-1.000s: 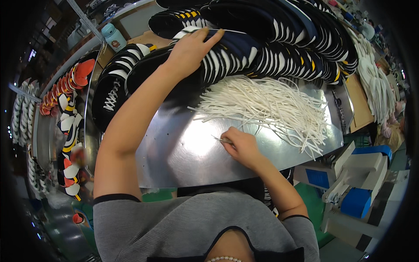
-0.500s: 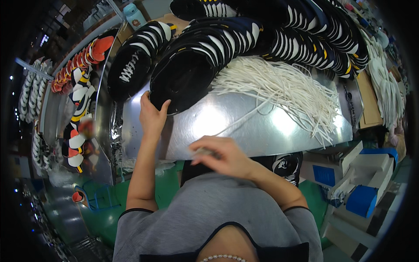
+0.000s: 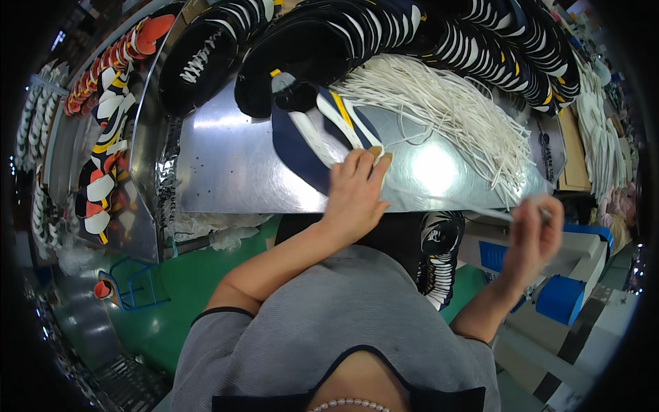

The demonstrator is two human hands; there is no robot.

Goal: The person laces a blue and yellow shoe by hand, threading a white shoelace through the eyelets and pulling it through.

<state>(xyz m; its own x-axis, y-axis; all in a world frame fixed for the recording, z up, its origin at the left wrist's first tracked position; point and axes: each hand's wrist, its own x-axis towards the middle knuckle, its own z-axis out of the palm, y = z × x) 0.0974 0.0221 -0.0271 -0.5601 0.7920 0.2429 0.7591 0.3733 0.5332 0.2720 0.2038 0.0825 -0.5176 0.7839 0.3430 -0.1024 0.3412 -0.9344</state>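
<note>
Pressing down with our left hand (image 3: 355,196), we keep a navy shoe upper (image 3: 319,134) flat on the metal surface (image 3: 226,172), near its front edge. The fingers (image 3: 371,165) lie spread and flat on the upper's near end, weighing on it rather than gripping, probably so that it cannot slide on the smooth metal. Our right hand (image 3: 534,233) hangs just past the surface's front right corner, its fingers pinched shut on a white lace (image 3: 473,209) that runs back toward the upper, drawn out to the side. Behind the upper a loose heap of white laces (image 3: 446,113) lies toward the back right, within easy reach. Rows of dark striped uppers (image 3: 425,34) stand overlapped along the back edge.
</note>
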